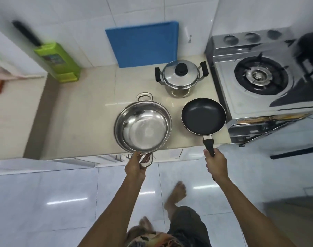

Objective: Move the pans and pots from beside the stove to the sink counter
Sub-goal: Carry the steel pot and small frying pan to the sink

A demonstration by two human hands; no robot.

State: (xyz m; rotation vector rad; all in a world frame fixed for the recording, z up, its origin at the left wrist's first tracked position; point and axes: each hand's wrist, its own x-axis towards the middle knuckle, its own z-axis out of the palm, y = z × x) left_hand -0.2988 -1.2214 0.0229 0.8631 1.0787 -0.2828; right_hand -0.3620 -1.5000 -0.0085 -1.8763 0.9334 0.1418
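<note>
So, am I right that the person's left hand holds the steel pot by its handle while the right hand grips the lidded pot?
Not quite. The head view shows the right hand gripping the black frying pan by its handle; the lidded pot stands untouched behind. The left hand does hold the steel pot by its handle.

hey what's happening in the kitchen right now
A person stands at the counter beside the stove. The left hand grips the near handle of the open steel pot, and the right hand holds the black frying pan by its handle. The lidded pot sits untouched behind them.
</note>
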